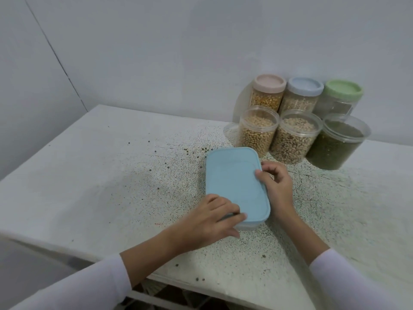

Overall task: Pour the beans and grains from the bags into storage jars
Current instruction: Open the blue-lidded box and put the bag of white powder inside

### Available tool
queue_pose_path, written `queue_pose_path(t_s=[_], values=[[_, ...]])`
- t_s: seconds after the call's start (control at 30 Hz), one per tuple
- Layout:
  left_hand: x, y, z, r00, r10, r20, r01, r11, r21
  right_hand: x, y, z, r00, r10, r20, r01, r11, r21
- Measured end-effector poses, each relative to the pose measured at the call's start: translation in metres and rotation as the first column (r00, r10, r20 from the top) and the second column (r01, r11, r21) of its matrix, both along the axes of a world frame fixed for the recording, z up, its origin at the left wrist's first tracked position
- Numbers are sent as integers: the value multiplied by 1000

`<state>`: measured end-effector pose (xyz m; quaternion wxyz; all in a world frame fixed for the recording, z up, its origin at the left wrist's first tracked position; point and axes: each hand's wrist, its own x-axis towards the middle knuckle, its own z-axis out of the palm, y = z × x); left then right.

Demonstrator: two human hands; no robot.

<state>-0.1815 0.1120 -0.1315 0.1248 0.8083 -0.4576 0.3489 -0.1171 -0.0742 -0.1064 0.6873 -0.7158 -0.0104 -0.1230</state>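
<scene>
A blue lid [234,184] sits on a flat box [248,225] in the middle of the table [89,175]. Only a thin strip of the clear box shows under the lid, so what is inside cannot be seen.

The left hand [212,220] rests on the near corner of the lid, with its fingers lying across the top and the thumb down at the side of the box. The right hand [277,186] is at the right edge of the lid. Its fingers are curled and its fingertips pinch the rim. It looks like the person is pressing the lid on or pulling it off, but it is hard to tell which.

Six jars stand close together at the back right, by the wall. The three front ones have no lids: the jar of pale round beans [257,130], the jar of small brown grains [292,137] and the jar of dark green beans [335,146]. All three look nearly full. Behind them are a pink-lidded jar [267,92], a blue-lidded jar [301,95] and a green-lidded jar [339,97].

So most of the pouring seems done. The front jars are not yet closed. A few spilled beans [192,152] lie on the table.

No bags can be seen. The green-lidded jar is hard to see into.
</scene>
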Motion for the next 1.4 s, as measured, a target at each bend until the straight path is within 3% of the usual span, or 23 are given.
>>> queue_pose_path(t_s=[0.13, 0.23, 0.33, 0.37, 0.43, 0.47, 0.5, 0.53, 0.57, 0.6, 0.63, 0.73, 0.93, 1.17, 1.3, 1.37, 1.4], values=[[-2, -2, -9, 1000, 4, 0, -4, 999, -36, -4, -2, -6, 1000, 24, -10, -24, 999, -21], [-1, -2, -11, 999, -10, -50, 7, 998, -60, -5, -1, -6, 994, 40, -106, -34, 998, 55], [-3, -3, -1, 959, -98, -267, 42, 977, -207, -3, -1, -3, 988, 67, -141, -65, 998, 21], [-3, -5, 5, 932, -104, -347, -6, 953, -301, -4, -1, -2, 985, 62, -159, -61, 998, 9], [5, -12, 22, 887, 66, -457, -299, 837, -459, -5, 1, 0, 978, 48, -201, -51, 999, -12], [14, -14, 31, 815, 191, -546, -495, 720, -487, -5, 2, 1, 972, 43, -230, -49, 999, -20], [26, -15, 39, 676, 258, -690, -674, 595, -437, -5, 3, 5, 964, 40, -262, -48, 998, -26], [37, -17, 49, 480, 280, -831, -809, 508, -296, -3, 4, 8, 956, 40, -291, -51, 998, -29], [47, -17, 55, 273, 284, -919, -877, 467, -116, -2, 5, 13, 948, 51, -313, -63, 998, -29], [55, -19, 58, 143, 279, -950, -881, 472, 6, 0, 6, 17, 942, 70, -330, -82, 996, -24], [59, -21, 58, 97, 258, -961, -869, 493, 45, 0, 7, 21, 935, 84, -345, -97, 995, -21], [57, -29, 59, 125, 111, -986, -869, 492, -54, 1, 12, 29, 932, 55, -359, -69, 997, -26], [51, -22, 72, 318, -10, -948, -823, 494, -281, -5, 16, 43, 971, 4, -240, 13, 998, 67], [47, -12, 66, 416, -74, -906, -813, 417, -407, -9, 28, 59, 968, 131, -213, -89, 976, 197], [42, -10, 65, 537, -106, -837, -746, 404, -530, -12, 30, 56, 962, 182, -206, -138, 967, 212], [41, -9, 68, 518, -203, -831, -744, 373, -554, -12, 29, 58, 967, 172, -189, -130, 968, 214], [41, -9, 72, 448, -252, -858, -773, 372, -514, -11, 28, 60, 970, 164, -178, -125, 969, 212]])
